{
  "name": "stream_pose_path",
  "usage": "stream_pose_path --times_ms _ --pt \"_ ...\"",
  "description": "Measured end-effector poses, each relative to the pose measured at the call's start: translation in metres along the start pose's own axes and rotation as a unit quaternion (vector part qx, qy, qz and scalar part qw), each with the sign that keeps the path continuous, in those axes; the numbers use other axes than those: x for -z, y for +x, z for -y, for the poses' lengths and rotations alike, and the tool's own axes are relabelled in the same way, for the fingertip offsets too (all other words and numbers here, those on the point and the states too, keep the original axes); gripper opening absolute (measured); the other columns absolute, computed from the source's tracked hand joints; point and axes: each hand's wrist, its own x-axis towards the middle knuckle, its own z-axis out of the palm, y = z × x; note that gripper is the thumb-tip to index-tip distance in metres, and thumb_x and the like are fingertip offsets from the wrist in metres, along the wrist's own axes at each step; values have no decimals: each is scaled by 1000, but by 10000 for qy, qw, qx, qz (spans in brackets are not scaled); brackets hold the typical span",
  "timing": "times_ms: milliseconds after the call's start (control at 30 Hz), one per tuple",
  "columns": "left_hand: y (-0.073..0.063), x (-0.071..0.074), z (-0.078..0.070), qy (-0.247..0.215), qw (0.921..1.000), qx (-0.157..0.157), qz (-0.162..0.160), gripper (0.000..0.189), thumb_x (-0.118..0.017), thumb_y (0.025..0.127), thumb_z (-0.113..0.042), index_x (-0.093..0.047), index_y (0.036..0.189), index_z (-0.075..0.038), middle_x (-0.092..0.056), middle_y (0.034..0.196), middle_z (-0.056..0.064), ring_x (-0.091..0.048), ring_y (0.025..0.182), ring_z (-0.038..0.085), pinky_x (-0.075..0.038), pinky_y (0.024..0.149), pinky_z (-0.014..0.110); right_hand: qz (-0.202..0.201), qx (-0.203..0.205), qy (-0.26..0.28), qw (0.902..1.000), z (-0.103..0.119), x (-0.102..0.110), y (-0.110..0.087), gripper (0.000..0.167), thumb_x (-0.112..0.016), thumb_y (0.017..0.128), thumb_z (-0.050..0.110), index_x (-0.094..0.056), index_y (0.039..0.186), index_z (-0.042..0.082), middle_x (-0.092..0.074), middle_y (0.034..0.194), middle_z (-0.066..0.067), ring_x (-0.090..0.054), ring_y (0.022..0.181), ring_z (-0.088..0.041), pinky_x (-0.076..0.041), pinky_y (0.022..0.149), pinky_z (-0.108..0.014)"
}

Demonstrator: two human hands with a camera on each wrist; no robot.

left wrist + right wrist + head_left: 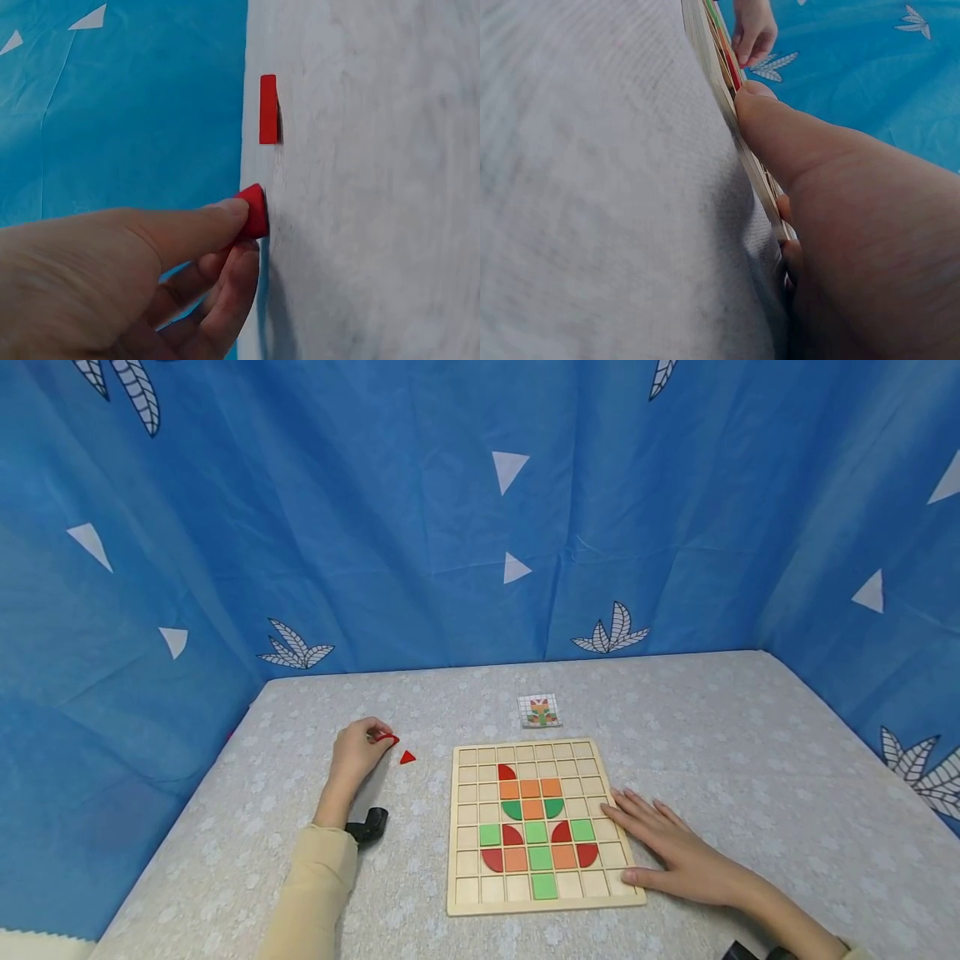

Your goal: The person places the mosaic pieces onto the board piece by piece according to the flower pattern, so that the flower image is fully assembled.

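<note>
My left hand (358, 747) pinches a small red piece (256, 213) between thumb and fingers at the table's left side. Just beyond it a red triangle (407, 757) lies flat on the cloth; from the left wrist it appears edge-on as a red strip (268, 109). My right hand (671, 852) is spread at the right edge of a wooden grid board (471, 903), thumb and fingertips touching its rim. Orange squares (530, 788), green squares (539, 858), red quarter-rounds (506, 772) and green quarter-rounds (554, 808) sit in the board's cells.
Behind the board lies a small pattern card (539, 711) with a coloured flower design on a grid. A pale patterned cloth (750, 743) covers the table. Blue curtains (420, 527) hang at the back and sides. A black wrist mount (367, 827) juts from the left sleeve.
</note>
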Motion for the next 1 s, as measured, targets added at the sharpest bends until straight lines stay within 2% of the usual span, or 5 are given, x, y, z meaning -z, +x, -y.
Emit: stream_pose_path --times_ms 300,567,667,833,1000 --pt "-2 9 -8 66 9998 -41 157 5 -71 82 -4 -69 84 -1 -65 76 9 -60 71 26 -47 67 43 12 -4 37 10000 1 1 0 73 -64 86 44 -33 147 19 -25 150 -9 -16 137 -32 8 102 -18" --pt "-2 11 -29 -693 9960 49 554 15 -67 85 -3 -71 99 3 -67 90 15 -64 80 27 -50 72 41 16 -24 62 10000 -1 0 0 73 -64 86 45 -32 147 20 -23 151 -8 -15 138 -30 9 102 -18" --pt "-3 13 -44 -1247 9873 228 962 21 -61 89 -3 -67 107 4 -67 92 16 -66 81 28 -50 73 41 9 -44 68 10000 -1 0 0 73 -64 86 45 -32 147 21 -23 151 -8 -15 137 -32 9 102 -20" --pt "-7 16 -68 -2009 9620 471 1790 29 -53 94 -4 -59 122 2 -68 90 13 -65 90 30 -47 75 44 44 -123 52 9999 -2 0 0 74 -63 86 47 -31 148 23 -23 151 -7 -15 137 -32 9 103 -21" --pt "-10 9 -82 -2475 9430 450 2177 25 -51 95 -3 -60 118 3 -64 98 14 -64 90 32 -45 65 35 54 -147 83 9998 -2 0 0 74 -63 85 47 -32 147 22 -23 151 -7 -15 137 -32 9 103 -21"
